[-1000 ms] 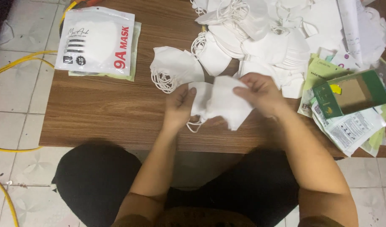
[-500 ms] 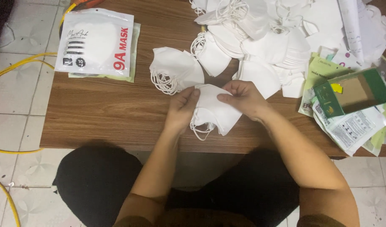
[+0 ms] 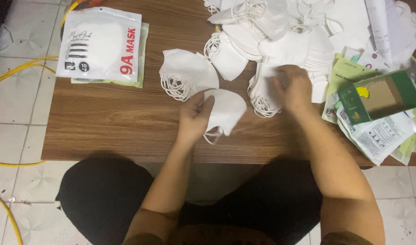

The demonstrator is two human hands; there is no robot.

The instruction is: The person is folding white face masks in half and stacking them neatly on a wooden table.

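On the wooden tabletop [image 3: 117, 122] a big loose heap of white masks [image 3: 298, 31] fills the far right side, well apart from the printed mask pouch [image 3: 101, 43] at the far left, and a smaller stack of folded masks [image 3: 187, 75] lies between them, just beyond the left hand. The right hand [image 3: 291, 88] lies flat with fingers spread on a bundle of masks [image 3: 264, 93] at the near edge of the heap. The left hand [image 3: 195, 115] pinches the left edge of one folded white mask [image 3: 227, 110], whose long axis runs roughly left to right between the two hands, the left one clearly nearer.
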